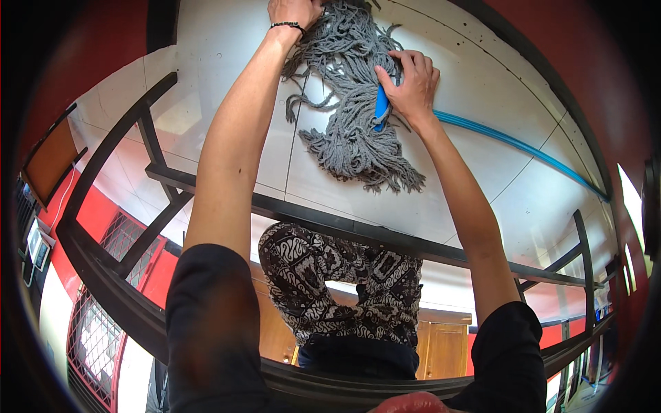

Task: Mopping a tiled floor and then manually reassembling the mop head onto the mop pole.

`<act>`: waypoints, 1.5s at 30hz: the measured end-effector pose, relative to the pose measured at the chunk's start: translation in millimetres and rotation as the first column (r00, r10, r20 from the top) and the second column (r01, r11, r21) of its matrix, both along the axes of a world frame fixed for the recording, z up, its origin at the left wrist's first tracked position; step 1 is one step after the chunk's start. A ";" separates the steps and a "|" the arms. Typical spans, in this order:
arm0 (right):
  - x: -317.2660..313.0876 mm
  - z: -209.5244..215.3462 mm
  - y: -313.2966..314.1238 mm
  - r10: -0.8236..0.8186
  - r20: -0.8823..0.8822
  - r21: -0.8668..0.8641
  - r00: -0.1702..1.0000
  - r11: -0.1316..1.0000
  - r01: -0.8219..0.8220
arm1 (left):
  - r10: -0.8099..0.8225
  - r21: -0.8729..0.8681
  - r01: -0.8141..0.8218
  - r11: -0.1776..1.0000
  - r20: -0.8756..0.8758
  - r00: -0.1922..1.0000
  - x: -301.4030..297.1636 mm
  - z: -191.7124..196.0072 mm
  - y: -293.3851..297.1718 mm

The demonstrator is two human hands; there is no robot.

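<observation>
A mop with grey yarn strands (351, 62) lies spread on the pale tiled floor in front of me. Its blue plastic clamp (381, 109) shows among the strands, and a blue handle (516, 142) runs off to the right. My right hand (414, 86) is closed on the mop beside the clamp, thumb and fingers bent over its edge. My left hand (295, 12), with a dark braided bracelet (287, 25) at the wrist, is at the upper left edge of the strands. Its fingers are mostly cut off by the top of the view.
A dark bench-like frame (358, 233) crosses between me and the mop, with legs at left and right. My knees in patterned trousers (344, 282) are below it. Red walls (96, 41) bound the floor. A mesh door (96, 344) and wooden cabinets (444, 347) appear lower down.
</observation>
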State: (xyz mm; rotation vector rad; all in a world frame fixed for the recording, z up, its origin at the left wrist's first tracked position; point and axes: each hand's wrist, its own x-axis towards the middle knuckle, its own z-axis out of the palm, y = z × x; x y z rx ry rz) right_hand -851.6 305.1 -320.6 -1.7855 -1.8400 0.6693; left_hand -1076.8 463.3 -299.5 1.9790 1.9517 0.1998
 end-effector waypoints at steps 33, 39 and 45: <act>2.0 3.1 11.9 -0.021 -0.054 -0.096 0.998 0.995 0.016 | -0.161 0.037 0.160 0.986 0.004 0.987 -12.7 -11.9 -30.0; 16.4 0.2 -3.5 0.091 -0.081 -0.004 0.993 0.996 -0.092 | -0.287 -0.031 0.288 0.957 0.022 0.958 10.3 1.5 -71.0; 76.4 11.9 -77.7 0.135 -0.114 -0.086 0.984 0.986 -0.145 | -0.494 -0.066 0.502 0.862 0.110 0.863 92.2 -2.9 -191.5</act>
